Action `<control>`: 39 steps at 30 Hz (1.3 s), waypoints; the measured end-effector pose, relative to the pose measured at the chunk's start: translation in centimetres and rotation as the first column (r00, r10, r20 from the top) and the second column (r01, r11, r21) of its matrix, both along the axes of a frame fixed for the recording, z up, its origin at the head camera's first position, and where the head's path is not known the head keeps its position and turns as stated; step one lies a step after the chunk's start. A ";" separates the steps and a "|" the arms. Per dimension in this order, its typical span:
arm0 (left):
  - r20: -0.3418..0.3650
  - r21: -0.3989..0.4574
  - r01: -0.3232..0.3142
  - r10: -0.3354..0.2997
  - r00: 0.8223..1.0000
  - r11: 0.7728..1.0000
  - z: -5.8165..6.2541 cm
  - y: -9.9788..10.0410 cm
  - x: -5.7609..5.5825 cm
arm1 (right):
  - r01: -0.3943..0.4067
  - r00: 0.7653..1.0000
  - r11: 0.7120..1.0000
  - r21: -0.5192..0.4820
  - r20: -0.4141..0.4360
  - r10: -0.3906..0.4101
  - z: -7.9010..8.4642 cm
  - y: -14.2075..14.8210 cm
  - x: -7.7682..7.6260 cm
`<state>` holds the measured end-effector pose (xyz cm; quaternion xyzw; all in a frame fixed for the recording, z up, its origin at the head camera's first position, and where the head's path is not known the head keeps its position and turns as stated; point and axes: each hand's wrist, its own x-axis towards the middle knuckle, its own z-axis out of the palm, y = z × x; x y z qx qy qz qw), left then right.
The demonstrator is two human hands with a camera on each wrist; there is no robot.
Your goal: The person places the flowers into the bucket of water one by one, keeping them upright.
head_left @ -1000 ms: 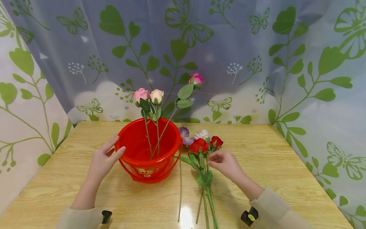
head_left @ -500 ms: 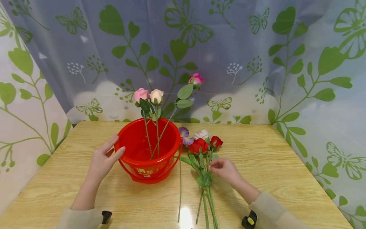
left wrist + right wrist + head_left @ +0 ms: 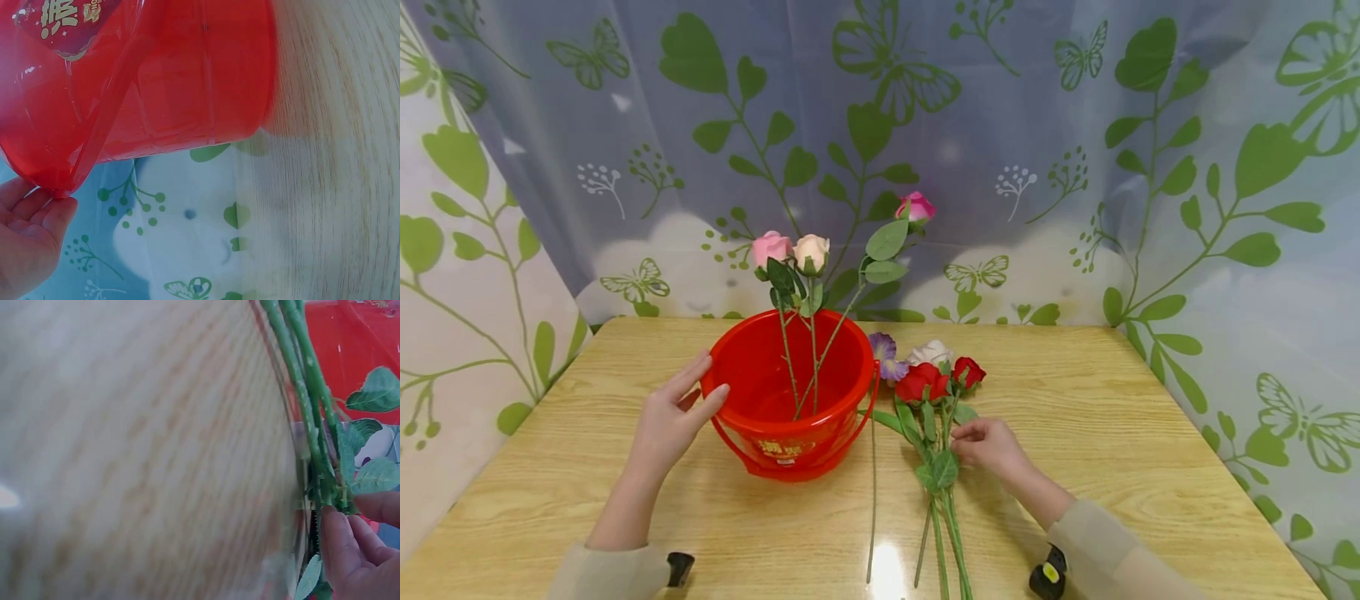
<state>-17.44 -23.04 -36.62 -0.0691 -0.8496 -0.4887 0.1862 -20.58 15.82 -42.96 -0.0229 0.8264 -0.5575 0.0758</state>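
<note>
A red plastic bucket [image 3: 790, 446] stands left of centre, with a pink rose [image 3: 772, 248], a cream rose [image 3: 811, 253] and a magenta rose [image 3: 917, 207] leaning in it. My left hand [image 3: 672, 421] holds its left rim, thumb and fingers at the handle's end, closer in the left wrist view. Right of the bucket lies a bunch of flowers, with a large red rose [image 3: 922, 382] and a smaller red rose [image 3: 968, 372]. My right hand [image 3: 991, 447] pinches a stem among the bunch's leaves; in the right wrist view the fingertips close round green stems [image 3: 312, 394].
A purple flower [image 3: 887, 357] and a white rose [image 3: 930, 352] lie behind the red roses. One thin stem [image 3: 873, 500] lies apart, between bucket and bunch. The wooden table [image 3: 1097, 467] ends at a leaf-print curtain [image 3: 1030, 208].
My right hand has moved down along the stems, slightly toward me, and a leaf now shows above its fingers. My left hand and the bucket stay in place.
</note>
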 end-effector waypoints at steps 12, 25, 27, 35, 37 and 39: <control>-0.001 0.012 0.002 -0.002 1.000 1.000 -0.1 0.0 0.0 | 0.047 0.995 0.997 0.063 0.080 -0.052 -0.9 -0.6 -0.4; 0.008 0.001 0.002 -0.002 1.000 1.000 -0.2 -0.2 -0.1 | 0.052 0.994 0.986 0.159 0.088 -0.067 -1.2 -1.2 -0.9; 0.009 0.000 0.001 -0.001 1.000 1.000 -0.2 -0.2 -0.1 | 0.051 0.993 0.985 0.162 0.096 -0.067 -1.2 -1.2 -1.0; 0.013 0.003 -0.002 0.002 1.000 1.000 -0.2 -0.1 0.0 | 0.053 0.988 0.989 0.136 0.133 -0.071 -1.2 -1.2 -1.3; 0.015 0.002 -0.003 0.003 1.000 1.000 -0.2 -0.1 0.0 | 0.050 0.987 0.993 0.108 0.145 -0.065 -1.2 -1.1 -1.4; 0.018 -0.001 -0.004 0.004 1.000 1.000 -0.1 -0.1 0.0 | 0.046 0.985 0.997 0.069 0.162 -0.057 -1.1 -1.0 -1.4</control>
